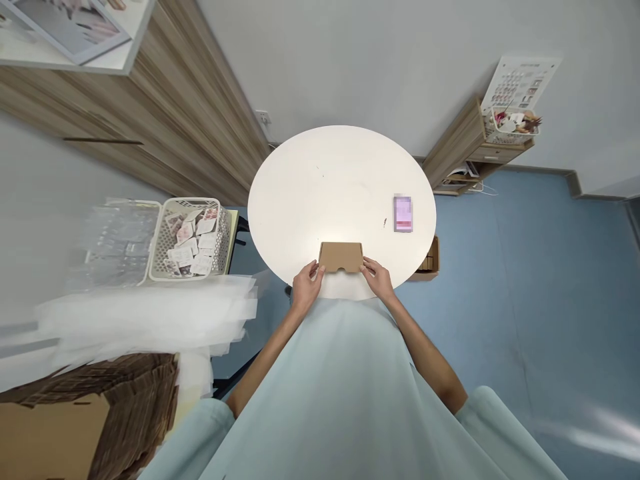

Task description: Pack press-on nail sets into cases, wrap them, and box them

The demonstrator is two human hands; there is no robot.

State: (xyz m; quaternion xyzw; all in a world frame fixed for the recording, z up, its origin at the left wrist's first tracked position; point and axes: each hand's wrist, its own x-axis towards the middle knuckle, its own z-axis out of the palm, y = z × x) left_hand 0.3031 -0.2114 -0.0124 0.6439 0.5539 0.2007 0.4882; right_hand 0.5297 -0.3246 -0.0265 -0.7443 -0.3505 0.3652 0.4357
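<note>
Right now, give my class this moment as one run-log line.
left hand: holds box, left end | right hand: holds box, right end | box: brown, near side of table | phone: on table, right

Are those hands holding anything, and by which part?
A brown cardboard box: the left hand at its near left corner, the right hand at its near right corner.

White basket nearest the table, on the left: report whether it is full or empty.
Well filled, not empty: cards lie jumbled across the white basket, hiding most of its floor.
</note>
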